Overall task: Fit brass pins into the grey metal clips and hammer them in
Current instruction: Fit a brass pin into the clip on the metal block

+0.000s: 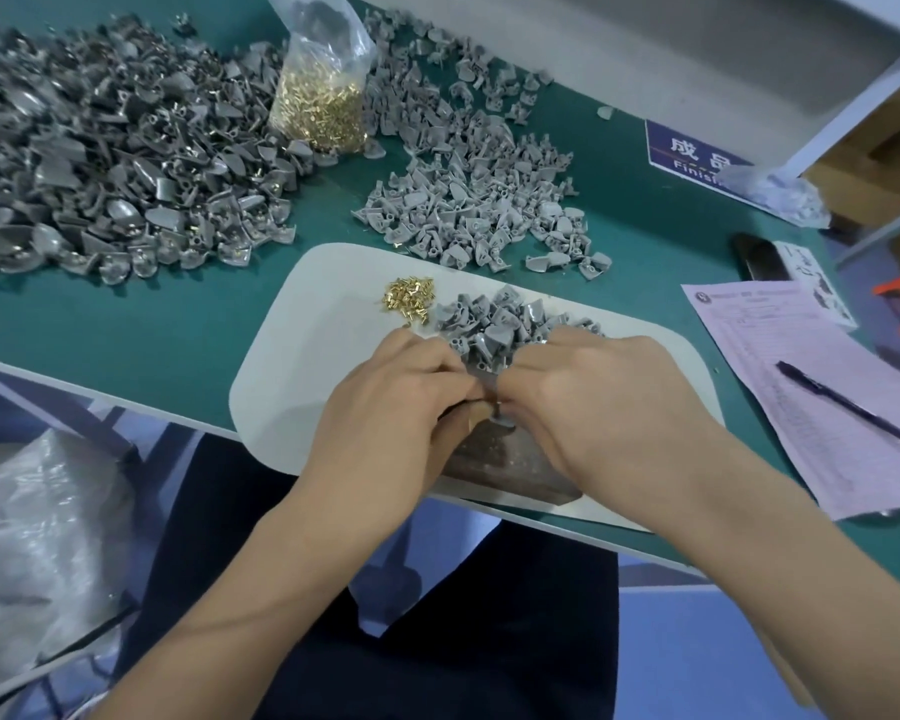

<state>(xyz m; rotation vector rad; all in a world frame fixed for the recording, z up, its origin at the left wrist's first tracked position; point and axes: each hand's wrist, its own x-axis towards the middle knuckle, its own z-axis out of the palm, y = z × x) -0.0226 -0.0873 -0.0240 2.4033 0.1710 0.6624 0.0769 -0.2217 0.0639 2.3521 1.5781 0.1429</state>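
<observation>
My left hand and my right hand meet over the near part of a white mat. Their fingertips pinch one grey metal clip between them, above a dark metal block. Whether a pin is in that clip is hidden by my fingers. Just beyond my hands a small heap of grey clips lies on the mat. A little pile of loose brass pins sits to its left.
A clear bag of brass pins stands at the back. A large heap of clips with pins lies left, a paler heap of clips right. Papers with a pen lie right, near a blue sign.
</observation>
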